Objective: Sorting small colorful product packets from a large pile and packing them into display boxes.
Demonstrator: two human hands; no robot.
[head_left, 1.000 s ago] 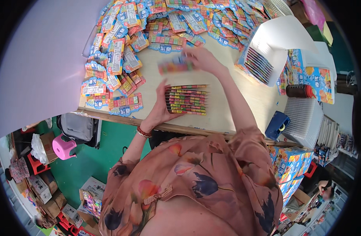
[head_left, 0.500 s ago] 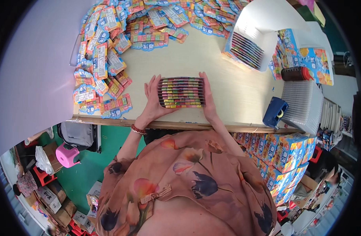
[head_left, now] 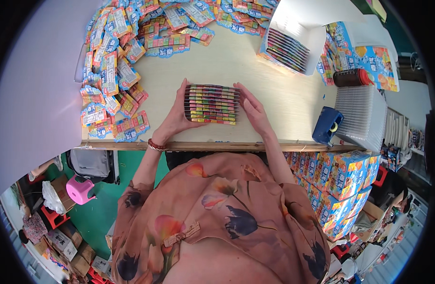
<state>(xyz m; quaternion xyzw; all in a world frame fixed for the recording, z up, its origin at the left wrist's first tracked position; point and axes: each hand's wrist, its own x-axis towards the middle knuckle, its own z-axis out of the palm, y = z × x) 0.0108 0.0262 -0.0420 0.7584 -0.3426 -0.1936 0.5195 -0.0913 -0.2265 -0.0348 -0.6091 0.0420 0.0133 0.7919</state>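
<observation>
A stack of flat colourful candy packs (head_left: 211, 105) rests above the near part of the table, edges facing up. My left hand (head_left: 177, 116) is closed around its left side, thumb along the near edge and fingers at the far left corner. At the right side is my right hand (head_left: 256, 112), its fingers stretched along the stack's edge and fingertips by the far right corner. Whether its palm touches the packs is hard to tell. Loose candy packs (head_left: 111, 71) of the same kind lie in a heap at the left and far side.
An open white box (head_left: 317, 56) at far right holds a row of packs. Near it are a dark red-capped bottle (head_left: 352, 77), a blue tape dispenser (head_left: 327, 124) and a stack of clear plastic trays (head_left: 357, 113). Printed boxes (head_left: 343, 177) are piled below the table edge (head_left: 217, 146).
My right hand has loosened from flat against the stack's side, its fingers shifting to the far right corner. My left hand keeps its hold. The whole view has shifted slightly.
</observation>
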